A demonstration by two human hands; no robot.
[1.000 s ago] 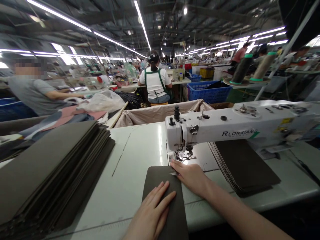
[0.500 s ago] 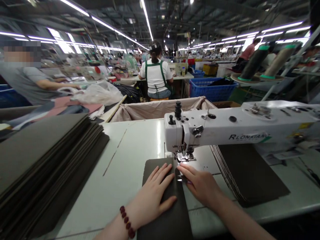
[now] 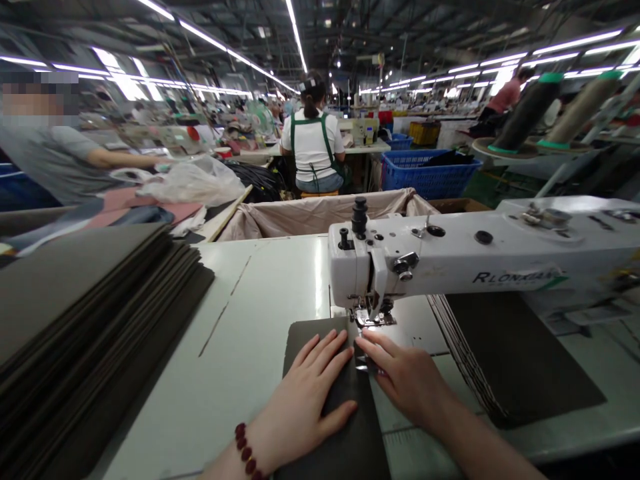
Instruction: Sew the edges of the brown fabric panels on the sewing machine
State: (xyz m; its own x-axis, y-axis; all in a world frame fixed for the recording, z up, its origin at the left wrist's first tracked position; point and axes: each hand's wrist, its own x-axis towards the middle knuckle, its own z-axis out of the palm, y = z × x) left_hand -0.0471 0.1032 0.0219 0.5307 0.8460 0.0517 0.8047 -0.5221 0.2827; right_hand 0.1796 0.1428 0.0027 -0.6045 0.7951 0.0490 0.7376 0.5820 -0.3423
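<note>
A dark grey-green fabric panel (image 3: 350,433) lies on the table with its far edge by the presser foot (image 3: 373,318) of a white sewing machine (image 3: 425,260). My left hand (image 3: 313,393) rests flat on the panel, fingers stretched towards the foot. Close to the foot, the fingertips of my right hand (image 3: 407,377) touch the panel's right edge. Metal points of thread snips (image 3: 367,365) stick out from under that hand, its curled fingers hiding the handles. The needle tip is too small to make out.
A tall stack of similar panels (image 3: 100,320) stands at the left. More panels (image 3: 525,360) lie under the machine arm. Beyond the table are a cloth-lined bin (image 3: 300,217), a blue basket (image 3: 430,173) and a seated person (image 3: 313,147). Thread cones (image 3: 530,113) stand at the right.
The view has shifted slightly, so the machine's arm sits further right in the picture. Both hands keep almost the same places on the panel, and the person at the left has stretched an arm forward.
</note>
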